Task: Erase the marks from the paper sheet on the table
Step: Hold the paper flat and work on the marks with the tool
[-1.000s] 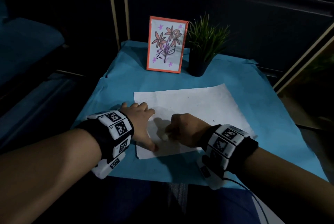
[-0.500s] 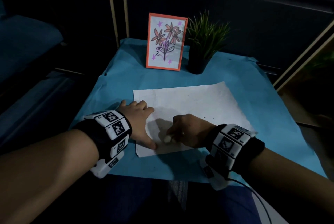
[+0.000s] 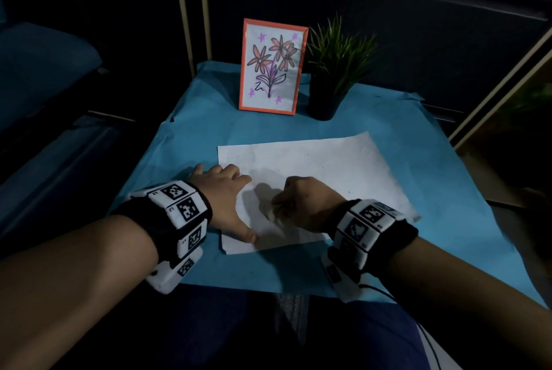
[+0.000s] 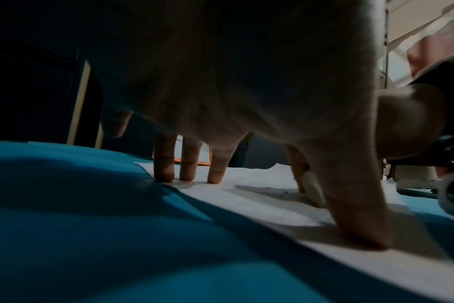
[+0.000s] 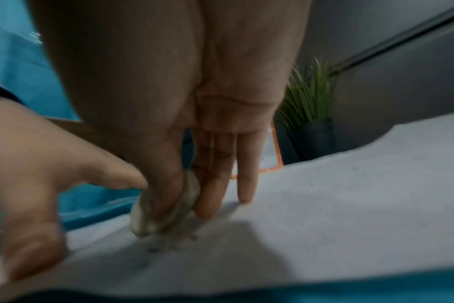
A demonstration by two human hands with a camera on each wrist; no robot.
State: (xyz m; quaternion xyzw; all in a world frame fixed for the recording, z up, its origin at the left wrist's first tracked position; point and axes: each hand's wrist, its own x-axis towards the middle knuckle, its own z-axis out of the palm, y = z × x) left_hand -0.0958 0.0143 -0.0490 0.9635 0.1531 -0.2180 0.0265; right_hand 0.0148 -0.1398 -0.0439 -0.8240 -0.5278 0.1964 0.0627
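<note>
A white paper sheet (image 3: 322,172) lies on the blue-covered table (image 3: 191,142). My left hand (image 3: 227,199) presses flat on the sheet's left edge, fingers spread, thumb near the front corner; in the left wrist view its fingertips (image 4: 187,174) stand on the paper sheet (image 4: 246,196). My right hand (image 3: 301,202) pinches a pale eraser (image 3: 273,212) and holds it down on the sheet's near left part. The right wrist view shows the eraser (image 5: 163,213) between thumb and fingers, with faint grey marks (image 5: 156,248) and crumbs on the paper sheet (image 5: 324,215) beside it. The eraser (image 4: 312,190) also shows in the left wrist view.
An orange-framed flower drawing (image 3: 271,66) stands at the back of the table, with a small green plant in a dark pot (image 3: 328,80) to its right. Dark walls surround the table. My lap is below the table's front edge.
My right hand has rubbed the eraser back and forth a little over the same spot near the left thumb. The left hand has stayed pressed on the sheet.
</note>
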